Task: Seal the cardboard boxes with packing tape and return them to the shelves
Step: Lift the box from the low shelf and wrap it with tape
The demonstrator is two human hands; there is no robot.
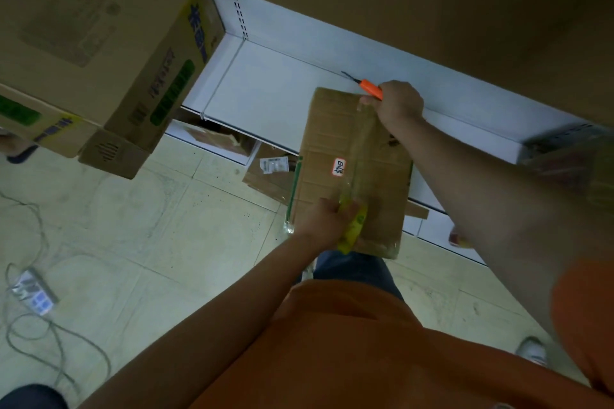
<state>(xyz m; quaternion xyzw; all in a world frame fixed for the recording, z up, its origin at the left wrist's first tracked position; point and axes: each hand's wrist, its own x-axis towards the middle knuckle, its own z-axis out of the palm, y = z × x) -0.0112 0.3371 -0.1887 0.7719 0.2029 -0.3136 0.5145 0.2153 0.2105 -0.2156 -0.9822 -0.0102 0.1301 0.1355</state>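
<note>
A brown cardboard box with a small white label lies half on the white shelf, its near end sticking out over the floor. Clear tape runs down its middle seam. My left hand grips a yellow tape roll pressed against the box's near end. My right hand rests at the box's far corner, holding an orange-handled utility knife with its blade pointing along the shelf.
Large printed cartons are stacked on the shelf at left. Another big carton fills the top of the view. Flattened cardboard lies under the shelf. A power strip with cables sits on the tiled floor.
</note>
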